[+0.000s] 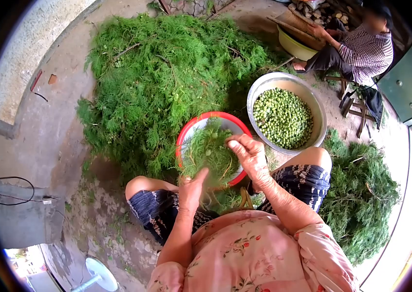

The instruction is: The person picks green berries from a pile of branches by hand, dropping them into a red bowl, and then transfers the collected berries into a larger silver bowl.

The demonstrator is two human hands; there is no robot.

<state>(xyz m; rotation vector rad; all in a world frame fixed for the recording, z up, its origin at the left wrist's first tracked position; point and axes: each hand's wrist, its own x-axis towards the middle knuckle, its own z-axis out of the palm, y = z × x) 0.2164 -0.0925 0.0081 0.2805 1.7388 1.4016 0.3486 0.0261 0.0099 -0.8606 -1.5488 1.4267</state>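
Over the red-rimmed basin (213, 115), the left hand's (191, 191) grip closes on green sprigs (210, 158) at seven o'clock, while the right hand (251, 156), at three o'clock, pinches something I cannot tell.

Blurred, cropped
Blurred feathery green sprigs (205, 155) obscure some fingers of the bare left hand (191, 191); the bottom edge crops the pink floral shirt (250, 258).

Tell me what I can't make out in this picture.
Head view:
Round red-rimmed basin, bottom: hidden by feathery green sprigs.
Round yellow-green basin, contents: mostly hidden by flat brown tray.
What the right hand pinches, if anything: too small.
White round disc, stand: cut off by lower edge.
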